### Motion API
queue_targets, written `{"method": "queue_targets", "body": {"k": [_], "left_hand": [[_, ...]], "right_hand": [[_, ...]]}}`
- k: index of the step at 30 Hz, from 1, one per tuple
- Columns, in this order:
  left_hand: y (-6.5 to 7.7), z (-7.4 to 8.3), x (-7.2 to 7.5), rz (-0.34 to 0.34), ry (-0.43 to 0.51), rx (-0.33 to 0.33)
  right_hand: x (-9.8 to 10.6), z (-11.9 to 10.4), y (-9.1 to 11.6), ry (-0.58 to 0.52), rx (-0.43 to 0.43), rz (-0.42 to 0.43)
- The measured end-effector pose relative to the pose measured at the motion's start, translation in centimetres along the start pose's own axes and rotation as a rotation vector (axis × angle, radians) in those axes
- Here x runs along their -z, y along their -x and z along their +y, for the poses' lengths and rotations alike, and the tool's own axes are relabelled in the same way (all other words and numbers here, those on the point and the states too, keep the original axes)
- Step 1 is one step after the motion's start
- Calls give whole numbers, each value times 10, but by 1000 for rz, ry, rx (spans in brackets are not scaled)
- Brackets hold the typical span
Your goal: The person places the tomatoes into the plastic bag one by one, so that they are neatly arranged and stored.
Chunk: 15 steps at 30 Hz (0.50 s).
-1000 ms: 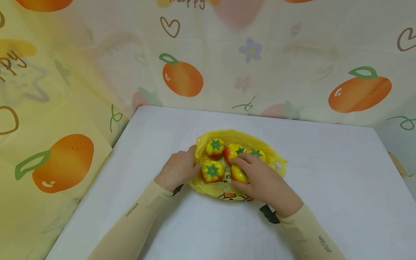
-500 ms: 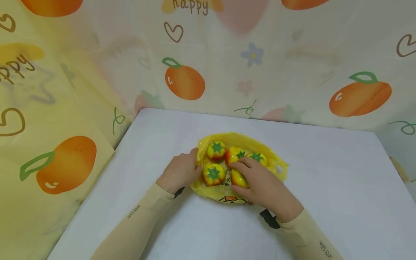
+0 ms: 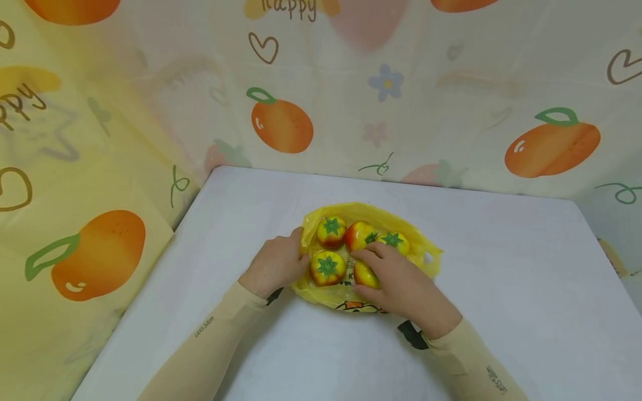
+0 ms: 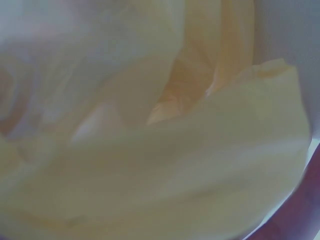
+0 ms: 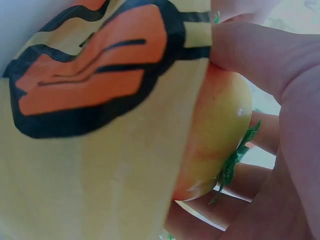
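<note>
A yellow plastic bag [image 3: 361,209] lies spread open on the table with several tomatoes inside, yellow and red with green star-shaped leaf tops. My left hand [image 3: 276,263] grips the bag's left edge; in the left wrist view only the bag's blurred plastic [image 4: 165,175] fills the frame. Inside the bag, my right hand [image 3: 403,287] curls its fingers and thumb round the front right tomato [image 3: 364,274]. In the right wrist view that tomato [image 5: 222,120] sits between thumb and fingers, partly behind the bag's printed side. Other tomatoes stand left [image 3: 328,268] and behind [image 3: 360,235].
The bag rests near the middle of a white table [image 3: 506,267]. A fruit-print cloth [image 3: 341,111] hangs along the table's back edge and left side. A bag handle loop [image 3: 429,258] sticks out on the right.
The head view has shifted slightly. Both hands keep their places, the left at the bag's edge and the right round the tomato, which has not visibly moved.
</note>
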<state>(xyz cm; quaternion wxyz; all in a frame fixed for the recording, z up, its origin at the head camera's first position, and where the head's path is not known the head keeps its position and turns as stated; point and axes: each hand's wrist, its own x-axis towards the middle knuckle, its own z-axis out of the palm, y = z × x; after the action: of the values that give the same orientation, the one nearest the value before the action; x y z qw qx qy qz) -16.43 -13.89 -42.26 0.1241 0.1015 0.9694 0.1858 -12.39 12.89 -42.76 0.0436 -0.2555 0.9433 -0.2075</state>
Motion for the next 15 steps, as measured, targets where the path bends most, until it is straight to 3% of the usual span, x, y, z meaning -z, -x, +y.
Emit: {"method": "queue_targets", "body": {"k": [15], "left_hand": [[1,0,0,2,-11,-1]], "right_hand": [[-15,-2,-3,-2,4,39]]}}
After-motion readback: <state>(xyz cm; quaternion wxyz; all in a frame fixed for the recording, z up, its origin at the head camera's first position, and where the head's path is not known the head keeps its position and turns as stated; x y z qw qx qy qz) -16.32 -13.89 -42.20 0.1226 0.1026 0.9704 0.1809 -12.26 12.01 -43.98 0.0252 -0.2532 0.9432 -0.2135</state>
